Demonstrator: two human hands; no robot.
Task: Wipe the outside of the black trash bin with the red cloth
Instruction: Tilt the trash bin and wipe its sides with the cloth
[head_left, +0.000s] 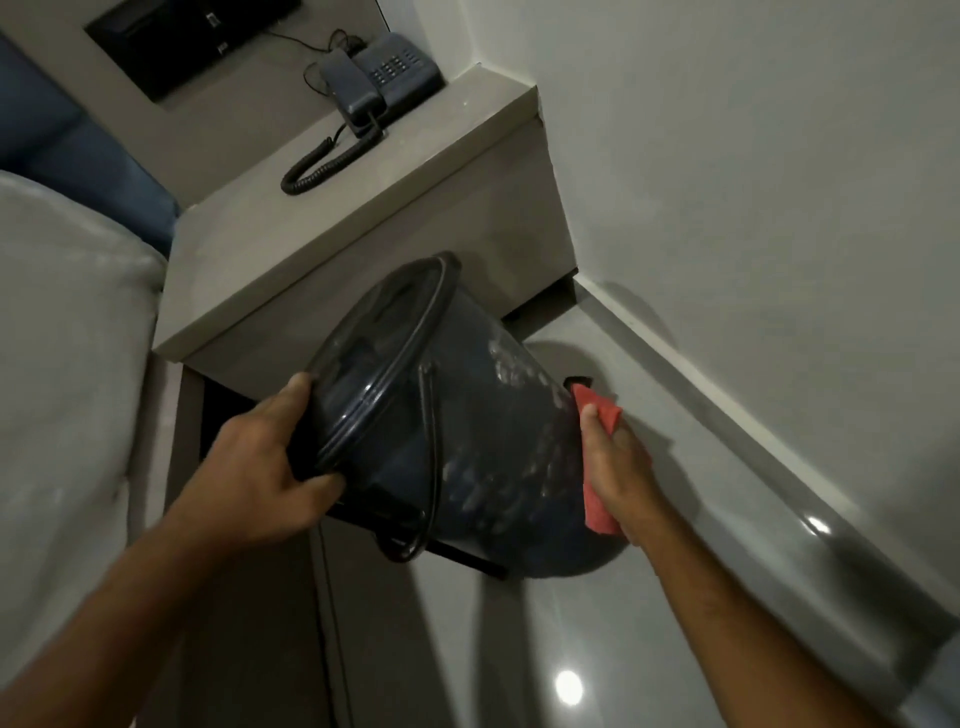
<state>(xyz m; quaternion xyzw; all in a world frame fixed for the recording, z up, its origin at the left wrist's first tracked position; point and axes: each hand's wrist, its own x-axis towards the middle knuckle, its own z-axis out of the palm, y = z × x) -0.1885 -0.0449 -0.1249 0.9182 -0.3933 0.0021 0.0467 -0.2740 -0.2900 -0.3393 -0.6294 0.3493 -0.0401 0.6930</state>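
The black trash bin (467, 415) is lifted off the floor and tilted, its lid end toward the upper left and its base toward the lower right. Pale smears mark its side, and a thin wire handle hangs down. My left hand (265, 467) grips the rim at the lid end, thumb on top. My right hand (615, 457) presses the red cloth (597, 410) flat against the bin's base end, with cloth showing above and below the fingers.
A grey bedside table (395, 208) stands just behind the bin, with a corded telephone (379, 78) on top. A bed with pale bedding (67, 364) fills the left. A white wall (753, 182) and skirting run along the right above a glossy grey floor (571, 649).
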